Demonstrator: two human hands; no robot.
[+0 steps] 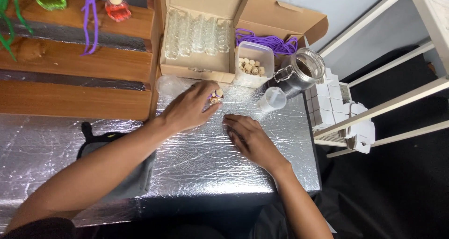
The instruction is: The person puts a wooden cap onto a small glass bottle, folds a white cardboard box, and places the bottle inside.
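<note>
Head view: your left hand [189, 109] reaches over shiny silver table [196, 159], fingers pinched on small cork-topped bottle [216, 97]. Bottle sits just under front edge of open cardboard box [196, 70]. Your right hand [250, 138] lies flat on table, fingers together, holding nothing. Box holds row of clear glass bottles [199, 35]. Beside box: plastic tub of corks [252, 66], small clear cup [272, 98], metal jar [304, 70], purple cords [269, 41]. Grey cloth [119, 173] lies under your left arm.

My left grip [189, 109] and right grip [250, 138] are bare, forearms uncovered; no rings, watch or gloves show.
</note>
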